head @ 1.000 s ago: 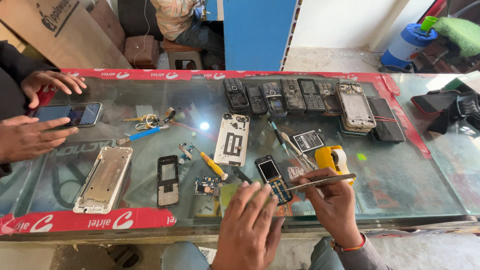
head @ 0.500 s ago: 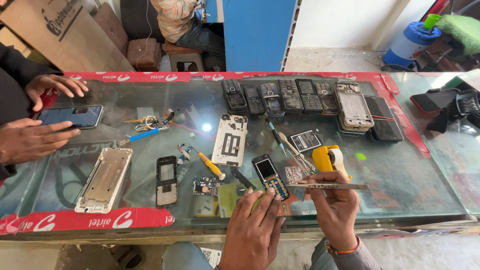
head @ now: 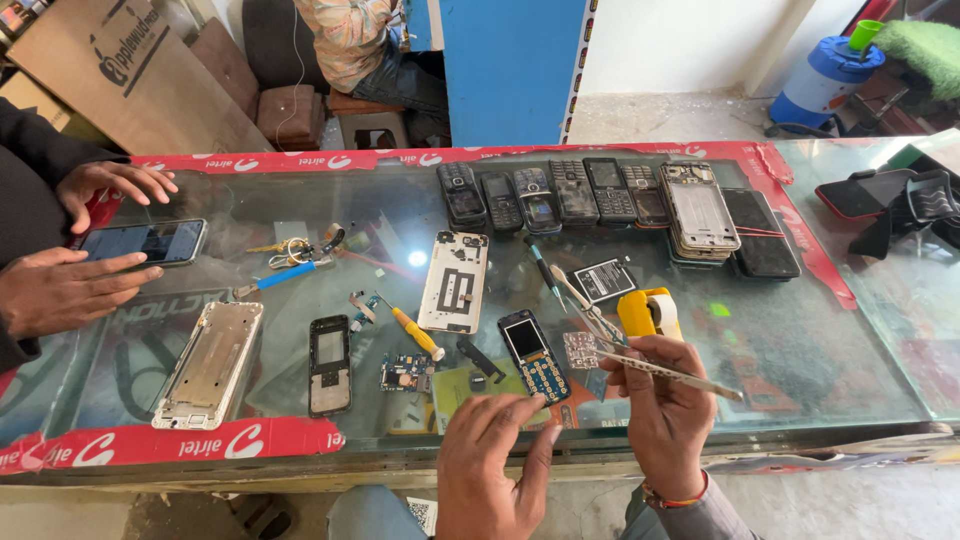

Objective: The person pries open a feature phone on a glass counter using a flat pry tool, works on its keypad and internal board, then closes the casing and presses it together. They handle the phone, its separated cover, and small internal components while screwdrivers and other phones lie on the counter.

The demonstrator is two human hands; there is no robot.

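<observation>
Glass counter (head: 800, 380) with red tape border fills mid frame. Right hand (head: 655, 400) at lower centre-right, fingers closed around metal tweezers (head: 668, 370), tips pointing left toward a small keypad membrane (head: 580, 350) just beside it. Left hand (head: 495, 460) at bottom centre, fingers loosely spread, holding nothing, fingertips touching or just over the lower end of a blue-keyed bar phone (head: 533, 355) lying flat at centre; cannot tell if contact is firm. Yellow tape dispenser (head: 648, 312) just above right hand. Yellow-handled screwdriver (head: 415, 332) and small blue circuit board (head: 405, 373) left of phone. White phone back frame (head: 455, 282) upper centre. Black phone housing (head: 329, 365) and silver phone chassis (head: 210, 365) at lower left. Row of 6 old phones (head: 555, 192) plus stack of frames (head: 700, 215) along top centre-right. At left edge, another person's 2 hands (head: 60, 290) rest flat near a smartphone (head: 142, 243). Blue-handled tool (head: 285, 277) mid left.
</observation>
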